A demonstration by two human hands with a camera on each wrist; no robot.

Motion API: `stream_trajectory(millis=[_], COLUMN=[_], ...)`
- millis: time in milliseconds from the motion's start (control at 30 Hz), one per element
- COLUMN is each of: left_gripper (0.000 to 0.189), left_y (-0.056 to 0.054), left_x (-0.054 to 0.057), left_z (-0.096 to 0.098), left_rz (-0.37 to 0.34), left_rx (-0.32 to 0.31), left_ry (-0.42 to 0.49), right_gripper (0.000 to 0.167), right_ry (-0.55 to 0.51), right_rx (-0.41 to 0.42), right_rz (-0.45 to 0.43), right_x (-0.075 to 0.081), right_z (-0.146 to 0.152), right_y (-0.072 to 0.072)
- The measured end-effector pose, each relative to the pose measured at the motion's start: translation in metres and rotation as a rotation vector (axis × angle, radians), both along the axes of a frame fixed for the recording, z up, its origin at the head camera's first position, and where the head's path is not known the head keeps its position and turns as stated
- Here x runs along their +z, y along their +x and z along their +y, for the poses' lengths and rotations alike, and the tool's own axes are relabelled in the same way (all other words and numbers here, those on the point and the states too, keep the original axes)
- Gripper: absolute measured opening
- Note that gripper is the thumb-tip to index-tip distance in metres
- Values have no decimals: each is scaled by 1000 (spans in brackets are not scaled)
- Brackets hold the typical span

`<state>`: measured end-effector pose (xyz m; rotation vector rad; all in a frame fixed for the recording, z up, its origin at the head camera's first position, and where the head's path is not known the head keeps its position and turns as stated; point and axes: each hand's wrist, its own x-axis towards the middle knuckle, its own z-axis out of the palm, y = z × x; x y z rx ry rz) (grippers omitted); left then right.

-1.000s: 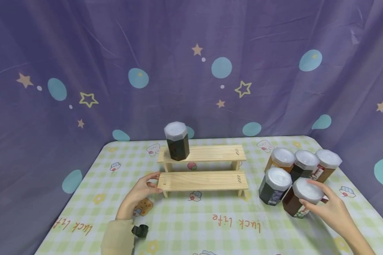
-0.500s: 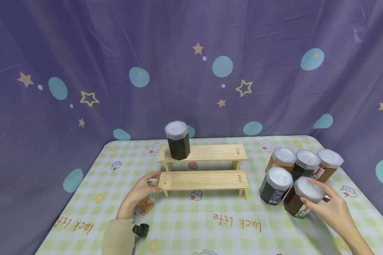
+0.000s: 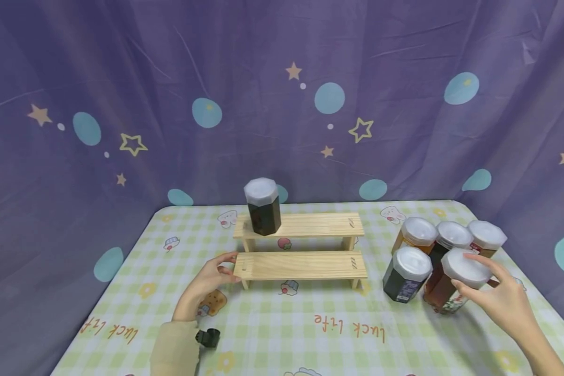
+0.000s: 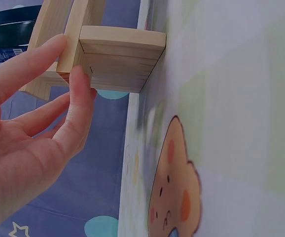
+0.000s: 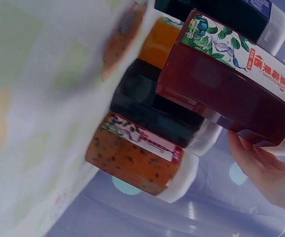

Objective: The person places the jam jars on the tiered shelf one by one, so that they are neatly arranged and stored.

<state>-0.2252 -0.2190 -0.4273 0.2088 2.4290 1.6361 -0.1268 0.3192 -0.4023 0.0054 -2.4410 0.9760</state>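
My right hand [image 3: 503, 303] holds a jar of dark red jam [image 5: 216, 94] by its white lid [image 3: 465, 267], fingers and thumb on opposite sides. In the right wrist view the jar's base hangs clear of the tablecloth, and its label shows a plant drawing. My left hand [image 3: 211, 274] pinches the left end of a two-step wooden rack's lower board [image 3: 301, 265] between thumb and finger. A dark jar [image 3: 265, 216] with a white lid stands at the left of the upper board [image 3: 315, 225]. Close to the held jar stands another dark jar [image 3: 404, 279] with a purple label.
Behind the held jar stand an amber jar [image 3: 415, 235], a black jar [image 5: 155, 103] and an orange jar with dark specks [image 5: 132, 155]. A small black device [image 3: 208, 338] sits at my left wrist. A purple curtain [image 3: 282, 104] hangs behind the checked tablecloth [image 3: 263, 334].
My right hand has raised the red jam jar off the tablecloth and shifted it slightly right. The left hand keeps its hold on the rack's lower board.
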Motion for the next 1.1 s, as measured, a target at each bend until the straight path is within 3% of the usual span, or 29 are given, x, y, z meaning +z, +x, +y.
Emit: stream_trajectory(millis=[267, 567, 1100], left_gripper=[66, 67, 67], left_y=[-1, 0, 1], left_x=[-1, -1, -1], left_z=[-1, 0, 0], left_rz=[10, 2, 7], left_rx=[2, 3, 5], left_ry=[5, 9, 11], right_gripper=[55, 54, 56], right_ry=[24, 60, 68], right_rx=[-19, -72, -58], right_rz=[47, 27, 125], right_x=[23, 45, 78], right_z=[-4, -2, -3], right_y=[0, -2, -12])
